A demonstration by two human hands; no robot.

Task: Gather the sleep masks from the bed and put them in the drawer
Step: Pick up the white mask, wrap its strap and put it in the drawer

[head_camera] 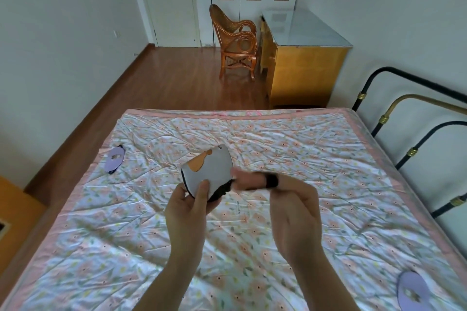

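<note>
My left hand [188, 203] holds a folded white sleep mask [209, 170] with an orange print and a dark edge, raised above the middle of the bed [303, 149]. My right hand [285, 197] is beside it, with the mask's black strap looped around its extended fingers. A purple sleep mask [114, 160] lies at the bed's left edge. Another purple sleep mask [413, 290] lies near the bed's front right corner. No drawer front is clearly visible.
The bed has a floral quilt and a black and brass metal frame [404, 139] on its right. Beyond the bed stand a yellow wooden cabinet [305, 68] with a glass top and a rattan chair [236, 43]. A wooden piece of furniture [15, 212] sits at the left.
</note>
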